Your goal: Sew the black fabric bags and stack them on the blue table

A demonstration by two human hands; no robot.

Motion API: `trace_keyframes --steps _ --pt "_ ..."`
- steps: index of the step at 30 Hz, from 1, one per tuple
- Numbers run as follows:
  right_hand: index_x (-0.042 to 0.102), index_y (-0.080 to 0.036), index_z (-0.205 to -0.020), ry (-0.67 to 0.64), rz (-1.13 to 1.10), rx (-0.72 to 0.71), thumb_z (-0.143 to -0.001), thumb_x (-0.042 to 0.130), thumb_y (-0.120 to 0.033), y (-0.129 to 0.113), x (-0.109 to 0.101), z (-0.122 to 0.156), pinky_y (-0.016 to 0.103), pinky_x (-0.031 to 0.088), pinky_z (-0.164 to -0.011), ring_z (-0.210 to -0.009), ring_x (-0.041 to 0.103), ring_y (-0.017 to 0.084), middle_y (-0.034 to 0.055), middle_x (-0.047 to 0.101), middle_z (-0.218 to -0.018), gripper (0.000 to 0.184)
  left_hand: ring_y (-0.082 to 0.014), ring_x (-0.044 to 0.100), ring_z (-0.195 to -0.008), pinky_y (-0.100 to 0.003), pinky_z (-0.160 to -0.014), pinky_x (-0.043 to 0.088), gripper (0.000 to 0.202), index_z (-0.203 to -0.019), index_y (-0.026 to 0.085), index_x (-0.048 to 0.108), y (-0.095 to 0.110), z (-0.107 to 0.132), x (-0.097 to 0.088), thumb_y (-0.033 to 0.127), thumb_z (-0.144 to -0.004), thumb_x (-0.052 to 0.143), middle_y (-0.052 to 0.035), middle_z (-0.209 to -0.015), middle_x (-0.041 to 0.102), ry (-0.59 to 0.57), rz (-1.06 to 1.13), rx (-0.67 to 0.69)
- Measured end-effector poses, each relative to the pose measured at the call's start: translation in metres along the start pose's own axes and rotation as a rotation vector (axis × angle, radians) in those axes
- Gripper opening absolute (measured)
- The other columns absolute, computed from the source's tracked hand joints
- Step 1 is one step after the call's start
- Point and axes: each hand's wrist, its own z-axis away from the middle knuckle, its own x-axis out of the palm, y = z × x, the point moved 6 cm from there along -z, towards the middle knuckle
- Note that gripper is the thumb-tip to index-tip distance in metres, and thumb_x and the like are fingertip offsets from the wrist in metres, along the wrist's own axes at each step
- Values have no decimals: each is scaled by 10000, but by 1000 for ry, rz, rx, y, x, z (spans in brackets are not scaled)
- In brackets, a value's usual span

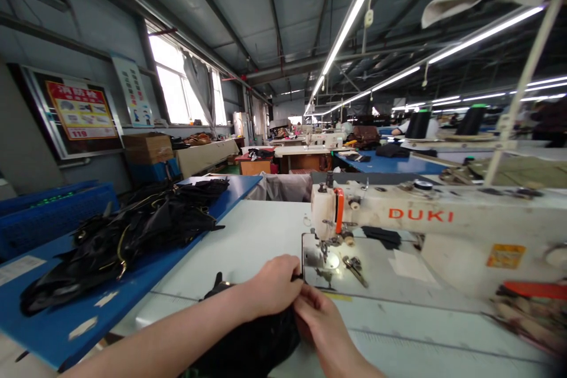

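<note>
Black fabric piece point(248, 342) bunched at near edge of the white sewing table point(248, 236), just short of the needle plate point(328, 263). Left hand point(272, 286) comes in from the lower left, forearm low, fingers curled, pinching the fabric's top edge. Right hand point(321, 316) meets it from below, fingertips touching the left hand, also pinching the fabric. DUKI sewing machine point(425, 218) runs along the table's right side. Pile of black bags point(128, 236) sits on the blue side table point(62, 319) at left.
</note>
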Motion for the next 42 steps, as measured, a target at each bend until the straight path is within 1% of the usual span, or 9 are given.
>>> trace_keyframes --steps 10,15,17,21,25,28,33,38,42 --pt "730 -210 -892 52 92 -63 -713 689 -454 -22 -18 1 294 489 -658 -748 660 227 37 725 -792 305 -128 458 -671 -222 -632 388 183 -750 192 465 -8 5 9 317 -884 459 42 -682 472 136 447 55" --pt "728 -185 -913 136 404 -316 -814 550 -478 -41 -29 -3 339 479 -764 -820 632 249 75 719 -889 356 -137 492 -702 -238 -685 418 144 -819 204 490 5 15 11 291 -922 441 25 -743 523 259 399 126" --pt "728 -172 -892 170 443 -350 -806 555 -471 -45 -32 -2 358 460 -814 -834 617 259 87 713 -896 357 -147 530 -741 -251 -721 442 95 -960 218 512 6 15 12 262 -924 436 12 -808 556 291 381 139" --pt "719 -163 -919 189 439 -361 -820 549 -462 -48 -36 1 356 439 -864 -881 599 263 90 703 -915 359 -168 578 -935 -285 -872 454 288 -1211 255 478 9 13 17 210 -938 395 -26 -1021 604 300 333 204" --pt "711 -156 -911 124 392 -300 -826 555 -453 -43 -37 -3 324 473 -787 -838 606 249 61 689 -825 346 -164 597 -918 -277 -862 464 194 -1024 236 572 11 10 22 191 -932 407 -15 -977 631 279 314 197" --pt "707 -162 -859 127 428 -285 -830 552 -443 -44 -39 -7 304 471 -688 -747 594 231 40 664 -727 323 -170 602 -911 -286 -863 463 161 -1007 229 564 13 7 25 192 -920 434 -15 -964 636 282 312 173" --pt "694 -182 -828 176 506 -337 -840 513 -432 -52 -40 -9 303 434 -723 -765 571 233 54 674 -776 309 -171 590 -874 -284 -837 458 138 -966 226 560 18 4 26 210 -932 427 -17 -925 623 288 312 201" --pt "676 -196 -792 226 577 -350 -852 484 -466 -51 -43 -10 313 409 -712 -738 556 238 59 668 -770 336 -192 548 -802 -313 -758 453 133 -746 203 542 15 2 22 186 -871 500 -26 -793 563 336 142 128" --pt "674 -207 -791 219 611 -343 -850 482 -482 -49 -46 -13 309 410 -696 -722 550 236 47 660 -750 341 -239 520 -1037 -374 -914 423 86 -761 205 571 7 -2 21 121 -777 578 -54 -1020 587 327 114 137"
